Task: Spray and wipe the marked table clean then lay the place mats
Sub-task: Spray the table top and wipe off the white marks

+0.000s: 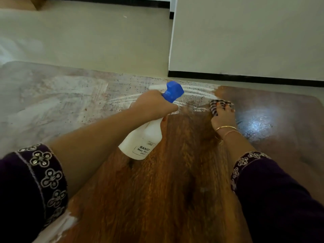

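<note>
Currently the wiping stage is partly done: the wooden table (175, 190) shows bare grain nearer the person than the cloth, while white smeared residue (52, 102) covers the surface left of the bottle grip and beyond it.

Risk, as judged: the checked cloth (221, 104) is bunched small, so it may push residue about rather than lift it. The white spray bottle (142, 142) hangs tilted over cleaned wood, and drips from it could re-soil that patch. No place mats are in view.

Left hand (154, 104): fingers wrapped tight round the bottle neck just under the blue spray head (173, 91), forearm stretched forward, bottle body angled back toward the person.

Right hand (223, 118): fingers pressed down onto the cloth, pinning it flat to the table at the residue's edge, wrist bent, two bangles (226, 128) just behind it.
</note>
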Tool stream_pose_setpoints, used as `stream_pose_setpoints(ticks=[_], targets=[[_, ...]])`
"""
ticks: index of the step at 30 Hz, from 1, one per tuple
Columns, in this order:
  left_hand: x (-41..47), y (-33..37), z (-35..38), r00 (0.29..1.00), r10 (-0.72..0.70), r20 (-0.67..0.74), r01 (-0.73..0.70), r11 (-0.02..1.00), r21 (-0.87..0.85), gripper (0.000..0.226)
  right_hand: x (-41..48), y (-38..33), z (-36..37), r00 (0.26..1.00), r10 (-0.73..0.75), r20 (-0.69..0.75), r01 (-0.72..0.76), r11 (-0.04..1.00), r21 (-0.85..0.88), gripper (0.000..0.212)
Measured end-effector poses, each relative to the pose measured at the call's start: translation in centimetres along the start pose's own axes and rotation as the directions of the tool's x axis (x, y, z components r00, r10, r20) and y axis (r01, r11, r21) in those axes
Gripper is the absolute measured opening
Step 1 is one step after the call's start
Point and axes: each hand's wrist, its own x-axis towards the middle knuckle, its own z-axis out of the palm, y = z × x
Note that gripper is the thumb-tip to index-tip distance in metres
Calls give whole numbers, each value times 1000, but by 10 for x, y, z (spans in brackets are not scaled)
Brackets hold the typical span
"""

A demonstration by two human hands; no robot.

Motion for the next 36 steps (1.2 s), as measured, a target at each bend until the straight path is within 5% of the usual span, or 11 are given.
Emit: stream_pose_setpoints(ticks=[5,8,10,13,17,20,26,36], targets=[[-1,-2,4,998,47,-46,-48,999,-11,19,-11,-23,7,1000,11,-19,-12,999,-37,66],[-4,0,4,997,51,-59,-56,995,-83,18,-27,-58,22,966,-258,-14,257,965,-59,71],[-5,3,5,996,37,-85,-45,993,-105,21,-38,-79,31,881,-461,108,470,879,-80,72],[-6,8,7,995,14,-102,-25,995,-98,23,-38,-74,34,799,-570,194,596,793,-127,69],[-4,11,6,996,35,-76,-42,995,-86,14,0,-22,12,950,-310,-37,306,948,-84,71],[4,13,8,996,70,-59,-74,995,-72,15,31,4,-5,996,-55,-66,53,998,-35,65],[32,28,12,995,69,-76,-71,997,-16,23,31,-34,14,970,-240,-39,235,967,-93,69],[63,36,9,994,98,49,-88,981,-172,13,67,-7,-7,991,76,-107,-76,997,2,59]])
